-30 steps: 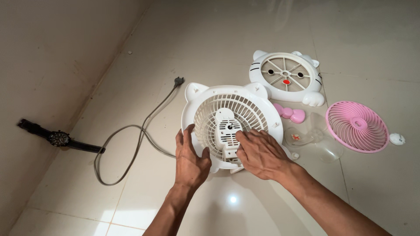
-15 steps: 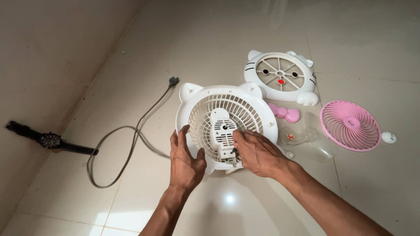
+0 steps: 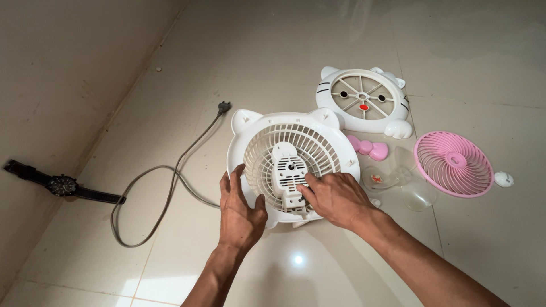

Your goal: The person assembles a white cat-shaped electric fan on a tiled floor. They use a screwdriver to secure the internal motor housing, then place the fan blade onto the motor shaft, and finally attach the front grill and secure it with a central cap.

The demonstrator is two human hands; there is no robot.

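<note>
Left hand [image 3: 242,213] grips the white fan housing's [image 3: 242,145] near-left rim; right hand [image 3: 335,199], nearer, fingers curled, presses its central motor cover [image 3: 287,170].

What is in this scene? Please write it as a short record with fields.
Place: tiled floor beside a wall
Left hand: grips the rim of the white rear fan housing
Right hand: fingers on the motor cover
Cord: grey power cord, unplugged
Loose parts: cat-face front grille, pink grille, pink bow, clear blade
Also: wristwatch
</note>
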